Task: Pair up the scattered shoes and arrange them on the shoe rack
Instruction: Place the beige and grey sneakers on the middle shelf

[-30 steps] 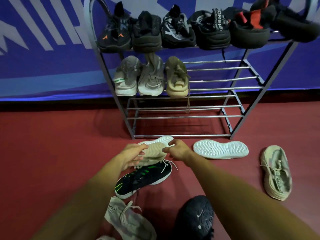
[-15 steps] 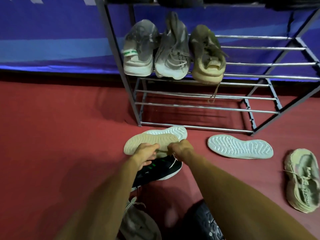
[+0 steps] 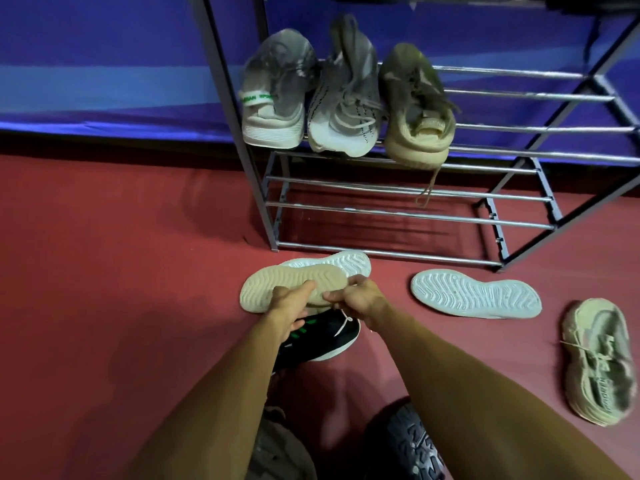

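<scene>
Nearest: a black treaded shoe (image 3: 412,445) and a grey shoe (image 3: 284,452), half hidden by the arms. Left hand (image 3: 291,303) and right hand (image 3: 356,299) both grip the tan shoe (image 3: 277,282), sole up, over a black green-striped shoe (image 3: 332,337). One white sole (image 3: 332,265) sits just behind, a second white sole (image 3: 474,297) right, then one beige knit shoe (image 3: 599,362). The shoe rack (image 3: 227,95) middle shelf holds three shoes (image 3: 339,109); the green strap lettering (image 3: 258,98) is unreadable.

Right of the fingers (image 3: 301,287), an upturned shoe (image 3: 474,294) and a beige shoe (image 3: 599,362) are laid on the floor (image 3: 121,271). Beyond them, three shoes (image 3: 343,109) are set on the rack (image 3: 519,95).
</scene>
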`<state>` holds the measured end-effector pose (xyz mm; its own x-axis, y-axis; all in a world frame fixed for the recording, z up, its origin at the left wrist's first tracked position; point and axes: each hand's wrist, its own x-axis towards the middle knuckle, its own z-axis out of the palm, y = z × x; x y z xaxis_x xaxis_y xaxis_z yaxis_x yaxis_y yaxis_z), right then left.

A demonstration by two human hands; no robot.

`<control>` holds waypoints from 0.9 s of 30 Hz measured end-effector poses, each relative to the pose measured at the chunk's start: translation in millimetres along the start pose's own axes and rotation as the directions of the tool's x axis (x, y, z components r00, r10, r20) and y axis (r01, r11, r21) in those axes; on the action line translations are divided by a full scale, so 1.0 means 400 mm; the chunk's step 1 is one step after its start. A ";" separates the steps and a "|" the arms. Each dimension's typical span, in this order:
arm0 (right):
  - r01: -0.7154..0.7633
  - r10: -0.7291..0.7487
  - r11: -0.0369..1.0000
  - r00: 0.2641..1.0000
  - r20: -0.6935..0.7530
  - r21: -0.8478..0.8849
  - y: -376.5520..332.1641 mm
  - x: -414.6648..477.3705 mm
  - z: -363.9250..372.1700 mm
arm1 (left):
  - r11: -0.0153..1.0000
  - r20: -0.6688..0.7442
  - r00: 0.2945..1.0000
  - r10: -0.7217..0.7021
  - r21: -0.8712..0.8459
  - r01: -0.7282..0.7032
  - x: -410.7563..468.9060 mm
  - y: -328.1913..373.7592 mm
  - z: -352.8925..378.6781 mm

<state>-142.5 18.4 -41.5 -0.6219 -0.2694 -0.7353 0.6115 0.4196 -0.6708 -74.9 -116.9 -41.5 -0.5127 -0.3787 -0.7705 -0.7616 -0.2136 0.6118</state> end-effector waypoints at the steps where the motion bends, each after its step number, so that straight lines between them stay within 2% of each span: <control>1: 0.039 -0.038 0.999 0.999 0.030 -0.022 -0.008 -0.018 -0.004 | 0.999 0.000 1.000 -0.016 -0.043 0.016 -0.015 0.003 0.007; 6: 0.223 -0.222 0.975 0.970 0.102 0.001 -0.034 -0.116 -0.031 | 0.977 0.041 0.998 -0.038 -0.208 0.046 -0.106 0.012 0.030; 13: 0.334 -0.315 0.940 0.928 0.198 -0.073 -0.045 -0.292 -0.111 | 0.929 0.239 0.964 -0.116 -0.316 0.191 -0.244 0.003 0.023; 16: 0.380 -0.354 0.919 0.913 0.203 -0.103 -0.043 -0.370 -0.153 | 0.930 0.302 0.947 -0.108 -0.306 0.203 -0.298 0.028 0.038; 20: 0.457 -0.431 0.885 0.877 0.214 -0.092 -0.033 -0.460 -0.225 | 0.973 0.372 0.925 -0.076 -0.177 0.151 -0.377 0.065 0.084; 24: 0.407 -0.374 0.910 0.886 0.273 -0.074 -0.019 -0.528 -0.295 | 0.976 0.422 0.907 -0.010 -0.191 0.100 -0.440 0.072 0.135; 27: 0.335 -0.334 0.941 0.900 0.280 0.047 0.005 -0.558 -0.353 | 0.977 0.461 0.886 0.047 -0.208 0.056 -0.473 0.073 0.160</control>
<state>-71.6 201.7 135.0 -0.6266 -0.6256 -0.4647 0.3903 0.2642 -0.8820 -25.5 6.4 110.8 -0.6730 0.0697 -0.7363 -0.6903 -0.4169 0.5914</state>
